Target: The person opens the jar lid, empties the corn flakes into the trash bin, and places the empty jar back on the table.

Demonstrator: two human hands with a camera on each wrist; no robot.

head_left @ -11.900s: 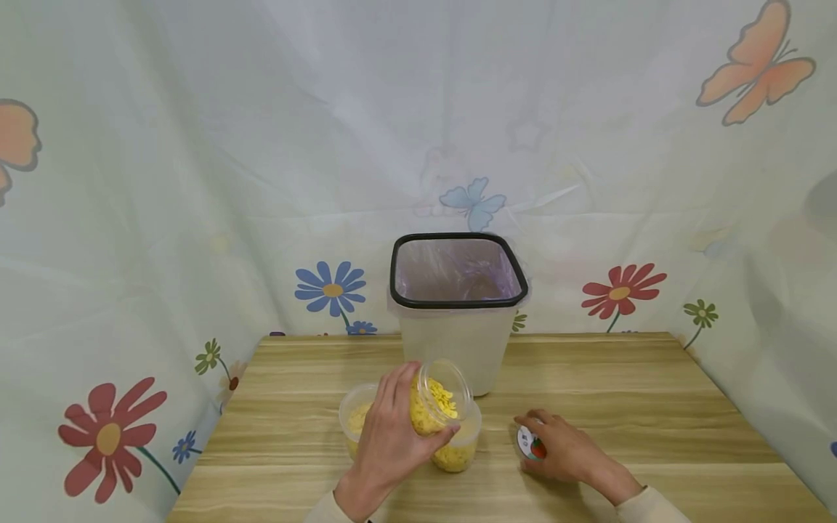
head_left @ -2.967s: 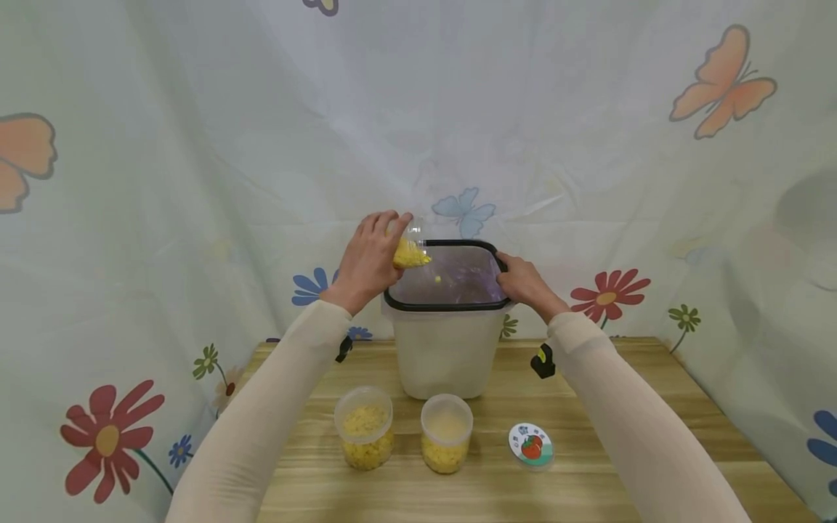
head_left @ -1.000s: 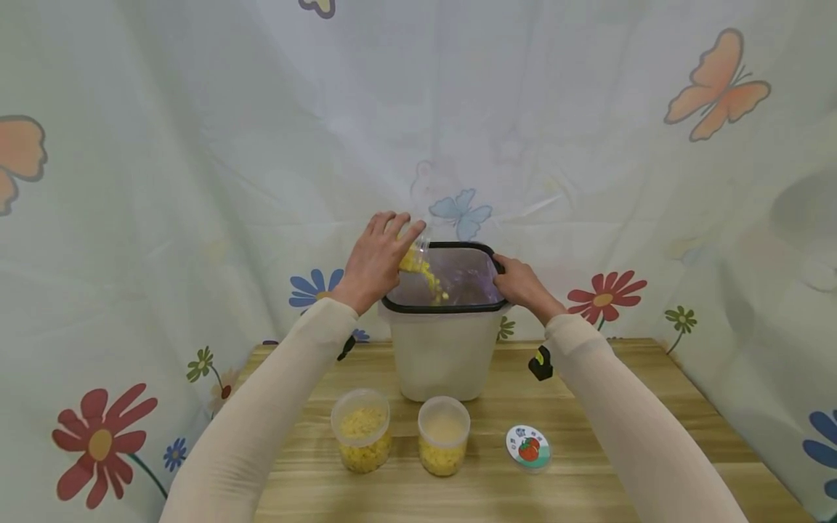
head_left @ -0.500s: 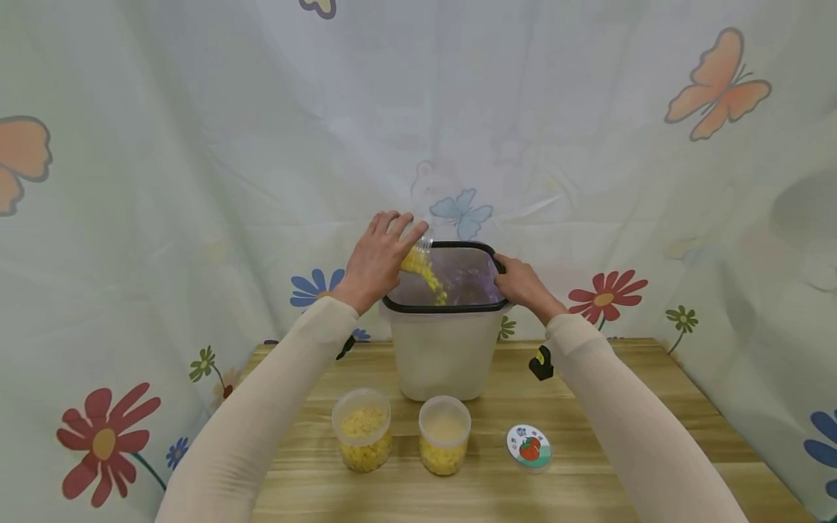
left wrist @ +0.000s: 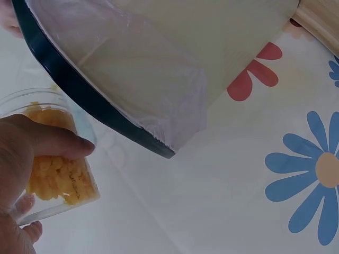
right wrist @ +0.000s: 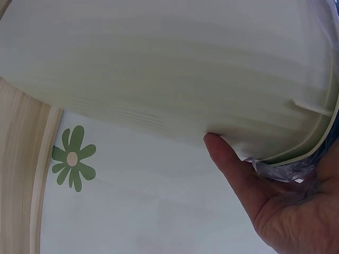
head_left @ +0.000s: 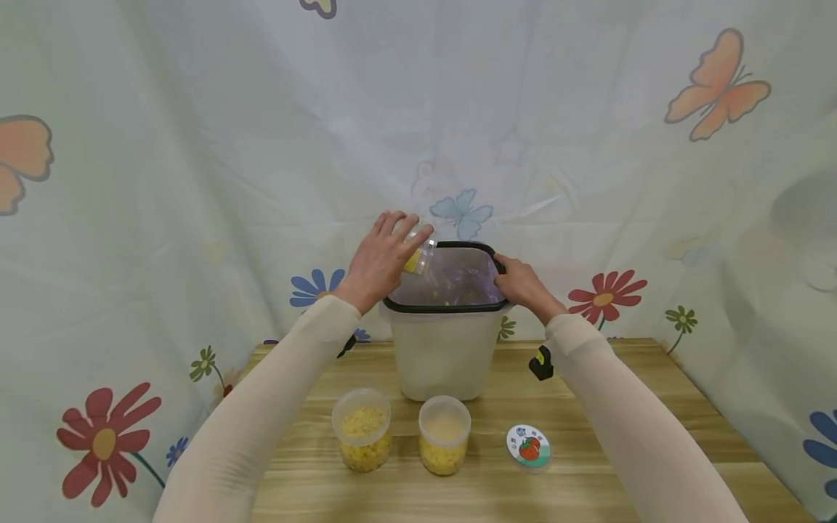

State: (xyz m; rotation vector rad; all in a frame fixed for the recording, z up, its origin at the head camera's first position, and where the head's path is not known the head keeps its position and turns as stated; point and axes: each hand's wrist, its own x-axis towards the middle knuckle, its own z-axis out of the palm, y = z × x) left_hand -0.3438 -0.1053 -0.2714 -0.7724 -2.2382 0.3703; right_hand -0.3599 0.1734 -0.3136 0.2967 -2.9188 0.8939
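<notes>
My left hand (head_left: 378, 263) grips a clear plastic jar (head_left: 425, 256), tipped over the left side of a pale trash can (head_left: 445, 352). Yellow flakes (left wrist: 58, 177) still lie inside the jar in the left wrist view, with my thumb across its side. A few yellow bits show in the trash can's opening under the jar's mouth. My right hand (head_left: 523, 285) holds the trash can's black rim (head_left: 451, 309) at the right. In the right wrist view its thumb (right wrist: 228, 164) lies along the outer wall, while the fingers are mostly hidden behind the rim and liner.
Two open clear tubs, a left one (head_left: 362, 436) and a right one (head_left: 445, 439), stand in front of the trash can with yellow flakes inside. A round lid (head_left: 529, 447) with a tomato picture lies to their right on the wooden table (head_left: 588, 407). A printed curtain (head_left: 261, 145) hangs behind.
The jar went from low over the table to above the trash can; my right hand left the lid for the rim. The stream of flakes seen half a second ago has thinned to a few bits.
</notes>
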